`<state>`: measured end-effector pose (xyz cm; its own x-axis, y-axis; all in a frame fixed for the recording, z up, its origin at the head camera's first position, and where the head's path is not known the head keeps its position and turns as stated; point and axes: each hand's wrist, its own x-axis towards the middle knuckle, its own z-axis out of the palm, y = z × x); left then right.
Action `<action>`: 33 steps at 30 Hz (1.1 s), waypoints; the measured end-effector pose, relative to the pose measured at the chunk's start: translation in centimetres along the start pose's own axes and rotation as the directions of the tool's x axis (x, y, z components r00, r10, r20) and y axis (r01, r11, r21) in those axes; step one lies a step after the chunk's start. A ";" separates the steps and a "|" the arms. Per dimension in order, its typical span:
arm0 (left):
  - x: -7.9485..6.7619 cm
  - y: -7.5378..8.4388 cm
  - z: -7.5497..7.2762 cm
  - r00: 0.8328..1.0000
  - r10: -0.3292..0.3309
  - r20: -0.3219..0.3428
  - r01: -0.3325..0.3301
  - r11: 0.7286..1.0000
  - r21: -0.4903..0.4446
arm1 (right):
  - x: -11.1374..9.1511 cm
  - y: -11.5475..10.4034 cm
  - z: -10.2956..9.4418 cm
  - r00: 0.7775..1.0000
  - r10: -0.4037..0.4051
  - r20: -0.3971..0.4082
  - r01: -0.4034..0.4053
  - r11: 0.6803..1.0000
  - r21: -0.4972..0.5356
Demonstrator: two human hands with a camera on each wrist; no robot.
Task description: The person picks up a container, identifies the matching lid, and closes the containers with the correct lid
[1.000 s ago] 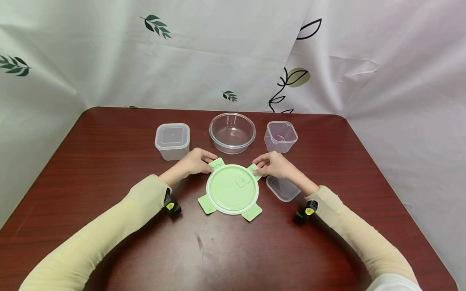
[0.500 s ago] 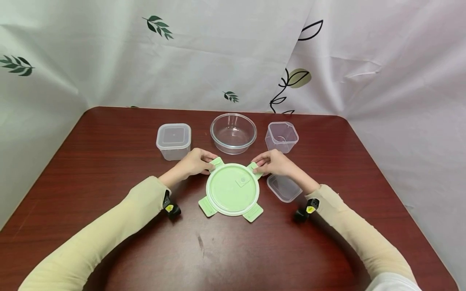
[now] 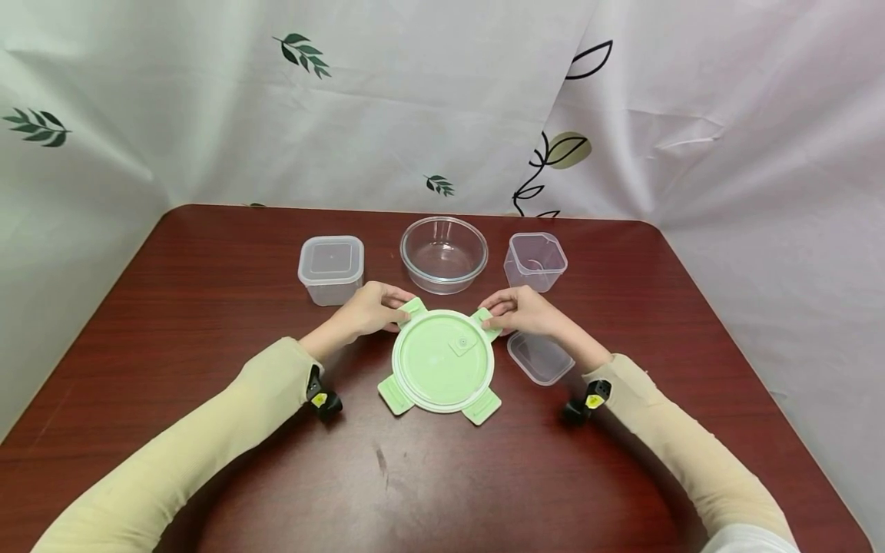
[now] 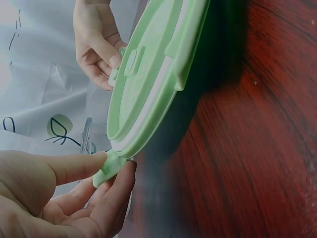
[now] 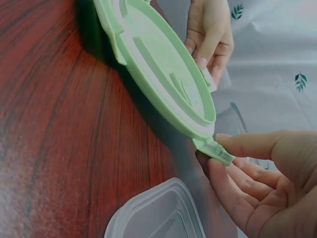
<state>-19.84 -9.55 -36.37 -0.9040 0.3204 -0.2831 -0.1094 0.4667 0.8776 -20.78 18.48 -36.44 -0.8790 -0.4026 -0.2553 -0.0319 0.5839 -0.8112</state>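
Note:
Both hands hold a round green lid (image 3: pixel 442 361) with locking tabs on its rim. My left hand (image 3: pixel 373 307) pinches the far-left tab between thumb and fingers. On the far-right tab, my right hand (image 3: pixel 524 310) has a similar pinch. The wrist views show the lid tilted above the wood, its shadow beneath; in the left wrist view the left thumb (image 4: pixel 74 167) lies on top of the tab. Beyond the lid stands a round glass bowl (image 3: pixel 444 286), uncovered. A clear rounded-square lid (image 3: pixel 542 361) lies on the table just below my right hand.
A lidded translucent container (image 3: pixel 332 265) stands left of the bowl, close behind my left hand. To the bowl's right is a small uncovered plastic container (image 3: pixel 535 278). The brown table (image 3: pixel 442 484) meets a patterned white curtain (image 3: pixel 415 100) at the back.
The head view has shifted very slightly. Both hands keep their pinch on the green lid's tabs and stay almost still; the containers stand where they were.

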 end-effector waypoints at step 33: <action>-1.8 2.4 -1.1 0.979 0.188 -0.078 -0.189 0.982 -0.007 | -1.6 -3.1 -1.4 0.987 -0.081 -0.137 0.088 0.995 0.045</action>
<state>-18.98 -9.91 -33.32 -0.9380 0.3367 -0.0820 0.0605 0.3920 0.9180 -19.92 18.37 -32.75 -0.9303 -0.3485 -0.1142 -0.0877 0.5139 -0.8534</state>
